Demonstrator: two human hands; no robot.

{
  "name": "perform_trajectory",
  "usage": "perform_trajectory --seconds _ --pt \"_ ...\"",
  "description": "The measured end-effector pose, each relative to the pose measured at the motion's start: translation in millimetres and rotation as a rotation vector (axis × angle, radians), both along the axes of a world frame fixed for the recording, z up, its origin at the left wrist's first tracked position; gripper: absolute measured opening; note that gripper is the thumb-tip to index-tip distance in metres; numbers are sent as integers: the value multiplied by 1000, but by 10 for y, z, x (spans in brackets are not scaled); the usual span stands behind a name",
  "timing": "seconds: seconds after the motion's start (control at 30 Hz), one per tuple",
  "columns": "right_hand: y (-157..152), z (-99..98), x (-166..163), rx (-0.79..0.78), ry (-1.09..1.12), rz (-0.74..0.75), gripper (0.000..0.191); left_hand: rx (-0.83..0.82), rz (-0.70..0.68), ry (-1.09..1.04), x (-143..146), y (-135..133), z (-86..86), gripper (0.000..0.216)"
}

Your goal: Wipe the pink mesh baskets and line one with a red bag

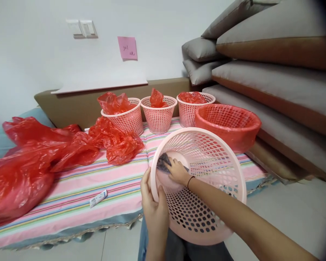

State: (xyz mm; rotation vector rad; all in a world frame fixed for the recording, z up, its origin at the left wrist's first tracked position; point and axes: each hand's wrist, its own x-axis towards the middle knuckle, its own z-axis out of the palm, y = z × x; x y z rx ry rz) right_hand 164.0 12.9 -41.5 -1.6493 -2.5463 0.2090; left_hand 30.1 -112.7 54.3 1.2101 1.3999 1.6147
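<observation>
A pink perforated plastic basket (pixel 199 242) is tilted so that its mouth faces me, above my lap. My left hand (pixel 154 203) grips its left rim, thumb on the inside and fingers around the outside. My right hand (pixel 178 171) reaches inside to the bottom, pressing a dark grey cloth (pixel 163 162) against the inner wall and base. Part of the cloth is hidden under the fingers.
Behind stand three pink baskets (pixel 159 117) with red plastic bags in them, and one basket wrapped in red plastic (pixel 225 136). Crumpled red bags (pixel 43 152) and a small white tube (pixel 98 198) lie on the striped cover (pixel 125 188). Grey cushions (pixel 274 79) are stacked at right.
</observation>
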Motion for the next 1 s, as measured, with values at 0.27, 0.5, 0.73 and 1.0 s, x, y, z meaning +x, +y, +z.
perform_trajectory --seconds 0.27,0.5,0.73,1.0 --pt "63 -228 112 34 3 -257 73 -17 -18 -62 -6 -3 -40 49" --pt "-28 -242 4 -7 20 -155 67 -8 -38 -37 -44 -27 -64 51" --pt "-5 -217 92 1 49 -289 73 -14 -51 7 -67 -68 -103 48" --pt "44 -306 -86 -119 103 -759 68 -20 19 -43 7 -41 -113 49"
